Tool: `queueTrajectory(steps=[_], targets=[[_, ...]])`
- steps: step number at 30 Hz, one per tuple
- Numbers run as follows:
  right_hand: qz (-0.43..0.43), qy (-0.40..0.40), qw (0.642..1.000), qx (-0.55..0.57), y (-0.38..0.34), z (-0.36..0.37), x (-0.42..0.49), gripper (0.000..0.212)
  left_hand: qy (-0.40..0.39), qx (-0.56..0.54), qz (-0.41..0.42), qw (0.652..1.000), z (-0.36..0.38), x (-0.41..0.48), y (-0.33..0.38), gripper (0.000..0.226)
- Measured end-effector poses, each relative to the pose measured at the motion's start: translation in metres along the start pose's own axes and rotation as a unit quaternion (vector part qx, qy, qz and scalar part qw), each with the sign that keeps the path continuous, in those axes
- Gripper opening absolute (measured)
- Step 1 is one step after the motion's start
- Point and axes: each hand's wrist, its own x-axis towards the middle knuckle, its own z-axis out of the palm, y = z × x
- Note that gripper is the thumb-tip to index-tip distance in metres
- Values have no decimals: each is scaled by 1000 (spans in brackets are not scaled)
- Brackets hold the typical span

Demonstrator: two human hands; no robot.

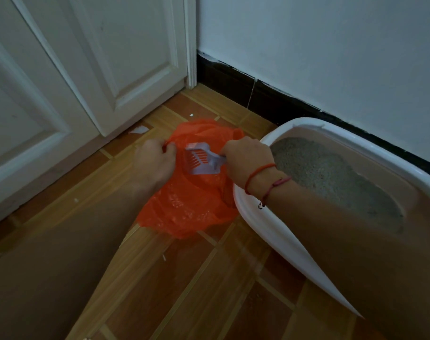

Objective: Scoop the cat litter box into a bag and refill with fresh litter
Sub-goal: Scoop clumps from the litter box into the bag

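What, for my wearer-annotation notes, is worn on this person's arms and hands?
Both forearms are bare: no sleeves or gloves show. Behind the right hand, the wrist carries two thin cords: a red bracelet and, further up the arm, a darker pinkish bracelet with loose knotted ends. The left hand and its wrist wear nothing visible.

Both forearms reach forward, the left hand (155, 160) pinching the bag (189, 202) rim, the right hand (246, 160) beside it curled round the scoop (199, 159) handle.
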Motion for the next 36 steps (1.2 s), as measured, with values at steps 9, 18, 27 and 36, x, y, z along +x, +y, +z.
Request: queueTrajectory(steps=[9, 18, 27, 36], targets=[[53, -63, 994, 74, 32, -5, -21, 24, -2, 10, -7, 1000, 0, -4, 9, 36], [107, -87, 986, 95, 115, -38, -73, 18, -15, -2, 38, 999, 18, -8, 29, 34], [224, -232, 940, -112, 200, -53, -130, 16, -26, 33, 75, 996, 40, -13, 41, 38], [314, -514, 783, -157, 217, -33, -156, 54, -34, 32, 84, 995, 41, -12, 44, 39]])
